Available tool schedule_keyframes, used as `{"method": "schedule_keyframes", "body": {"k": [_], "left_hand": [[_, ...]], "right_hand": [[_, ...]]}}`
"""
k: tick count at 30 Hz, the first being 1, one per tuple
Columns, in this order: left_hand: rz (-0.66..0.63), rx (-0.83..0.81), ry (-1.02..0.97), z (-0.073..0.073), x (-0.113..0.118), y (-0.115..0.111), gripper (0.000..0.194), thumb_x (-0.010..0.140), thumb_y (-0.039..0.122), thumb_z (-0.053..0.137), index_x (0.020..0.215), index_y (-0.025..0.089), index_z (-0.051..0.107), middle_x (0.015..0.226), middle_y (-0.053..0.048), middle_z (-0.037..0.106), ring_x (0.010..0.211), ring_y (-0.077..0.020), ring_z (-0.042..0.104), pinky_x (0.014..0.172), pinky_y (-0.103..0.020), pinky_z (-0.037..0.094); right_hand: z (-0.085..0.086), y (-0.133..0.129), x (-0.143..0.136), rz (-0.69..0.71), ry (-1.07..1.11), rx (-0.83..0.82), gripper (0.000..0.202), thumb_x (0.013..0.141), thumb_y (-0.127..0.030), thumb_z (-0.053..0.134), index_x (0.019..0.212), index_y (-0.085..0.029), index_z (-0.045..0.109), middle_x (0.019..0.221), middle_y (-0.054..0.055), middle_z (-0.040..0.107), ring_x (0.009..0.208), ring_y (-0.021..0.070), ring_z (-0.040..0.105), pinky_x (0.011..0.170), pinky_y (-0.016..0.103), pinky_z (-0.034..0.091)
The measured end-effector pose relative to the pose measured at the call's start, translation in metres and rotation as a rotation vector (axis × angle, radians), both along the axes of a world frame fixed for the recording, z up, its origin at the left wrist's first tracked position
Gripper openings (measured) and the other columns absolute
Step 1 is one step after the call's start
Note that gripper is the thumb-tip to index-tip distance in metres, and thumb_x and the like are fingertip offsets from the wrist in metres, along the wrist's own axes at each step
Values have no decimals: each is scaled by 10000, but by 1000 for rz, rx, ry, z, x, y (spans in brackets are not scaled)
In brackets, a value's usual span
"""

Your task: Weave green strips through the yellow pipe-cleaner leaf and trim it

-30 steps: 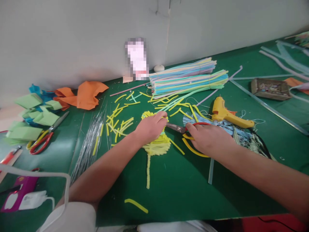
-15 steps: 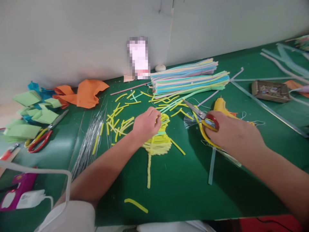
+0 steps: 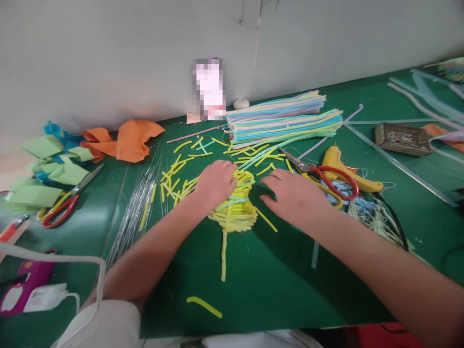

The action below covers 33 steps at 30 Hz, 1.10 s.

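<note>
My left hand [image 3: 216, 186] is closed over the upper left side of a yellow leaf-shaped pipe-cleaner piece [image 3: 239, 220], its fingertips partly hidden. That piece has a thin stem pointing towards me and a pale green strand across its middle. My right hand [image 3: 295, 195] reaches in from the right with thumb and fingers apart, holding nothing, just short of the leaf. Scissors [image 3: 337, 183] with red and yellow handles lie beyond my right hand, blades pointing left. Light green pipe cleaners [image 3: 259, 157] run from near my left fingers up to the right.
Cut yellow pieces [image 3: 177, 179] and metal wires [image 3: 136, 208] lie left. Bundled pipe cleaners [image 3: 286, 125] sit at the back. A yellow glue gun [image 3: 351, 176] and small box [image 3: 401, 139] stand right. Other scissors [image 3: 72, 198] and folded paper [image 3: 39, 193] are far left.
My right hand has let go of the scissors, which now lie on the table, and has moved left towards the leaf. My left hand has shifted slightly left, its fingers lower over the leaf.
</note>
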<state>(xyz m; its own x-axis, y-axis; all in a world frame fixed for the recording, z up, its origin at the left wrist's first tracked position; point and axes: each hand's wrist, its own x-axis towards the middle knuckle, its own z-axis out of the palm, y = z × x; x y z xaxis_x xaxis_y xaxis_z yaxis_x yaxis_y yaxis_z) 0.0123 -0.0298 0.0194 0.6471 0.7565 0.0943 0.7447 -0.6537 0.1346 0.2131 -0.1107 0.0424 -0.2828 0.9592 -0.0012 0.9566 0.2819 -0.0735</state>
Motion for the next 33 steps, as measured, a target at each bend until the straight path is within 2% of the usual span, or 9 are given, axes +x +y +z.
{"method": "schedule_keyframes", "body": {"k": [4, 13, 16, 18, 20, 23, 25, 29, 33], "left_hand": [[12, 1, -82, -7, -2, 3, 269, 895, 233, 532, 1127, 141, 633, 1097, -117, 663, 1070, -252, 587, 917, -405, 502], [71, -160, -264, -8, -4, 12, 216, 823, 253, 635, 1017, 185, 701, 861, -38, 639, 817, -177, 600, 749, -316, 480], [83, -175, -348, -3, -5, 10, 199, 822, 242, 629, 998, 196, 710, 837, -24, 611, 738, -139, 584, 689, -277, 460], [77, -179, -416, 1, -6, 9, 180, 827, 243, 622, 975, 198, 714, 822, -20, 601, 716, -127, 576, 667, -263, 454], [59, -169, -493, 6, -7, 8, 146, 835, 239, 609, 926, 189, 712, 822, -22, 605, 720, -123, 577, 664, -257, 456], [31, -135, -590, 10, -6, 5, 115, 843, 206, 583, 865, 168, 689, 860, -35, 642, 761, -124, 597, 683, -252, 464], [21, -131, -615, 11, -5, 3, 125, 849, 192, 568, 896, 166, 682, 894, -41, 680, 794, -128, 617, 697, -248, 473], [23, -167, -640, 10, -4, 0, 195, 866, 193, 549, 1007, 178, 682, 956, -41, 728, 813, -122, 651, 727, -243, 497], [34, -144, -636, 9, -4, -1, 192, 863, 192, 548, 991, 173, 689, 920, -37, 728, 740, -108, 636, 672, -231, 488]], "right_hand": [[-13, 16, -17, -26, 19, -42, 257, 895, -290, 488, 1036, -155, 654, 996, 107, 651, 900, 237, 610, 694, 324, 383], [-31, 19, -12, -60, 154, 35, 313, 937, -333, 434, 953, -176, 704, 965, 95, 676, 865, 209, 611, 666, 310, 353], [-32, 19, -12, -62, 287, 30, 327, 940, -300, 411, 895, -173, 709, 943, 92, 680, 856, 194, 611, 691, 302, 373], [-31, 19, -13, -69, 462, 4, 302, 919, -285, 432, 861, -169, 704, 902, 83, 680, 836, 185, 605, 722, 298, 397], [-29, 19, -13, -125, 702, -74, 251, 884, -305, 489, 848, -171, 697, 839, 60, 677, 776, 169, 598, 723, 295, 421], [-28, 20, -13, -259, 1072, -295, 227, 815, -381, 600, 843, -180, 699, 751, 19, 666, 643, 137, 578, 661, 284, 444], [-28, 20, -13, -312, 1251, -421, 248, 765, -416, 665, 824, -178, 704, 717, 5, 660, 590, 118, 563, 632, 275, 448], [-31, 21, -12, -330, 1372, -525, 282, 733, -445, 710, 758, -165, 709, 701, 12, 671, 565, 98, 552, 610, 262, 451], [-31, 23, -10, -316, 1371, -572, 310, 697, -462, 747, 759, -159, 727, 701, 25, 688, 566, 100, 563, 605, 263, 459]]}}
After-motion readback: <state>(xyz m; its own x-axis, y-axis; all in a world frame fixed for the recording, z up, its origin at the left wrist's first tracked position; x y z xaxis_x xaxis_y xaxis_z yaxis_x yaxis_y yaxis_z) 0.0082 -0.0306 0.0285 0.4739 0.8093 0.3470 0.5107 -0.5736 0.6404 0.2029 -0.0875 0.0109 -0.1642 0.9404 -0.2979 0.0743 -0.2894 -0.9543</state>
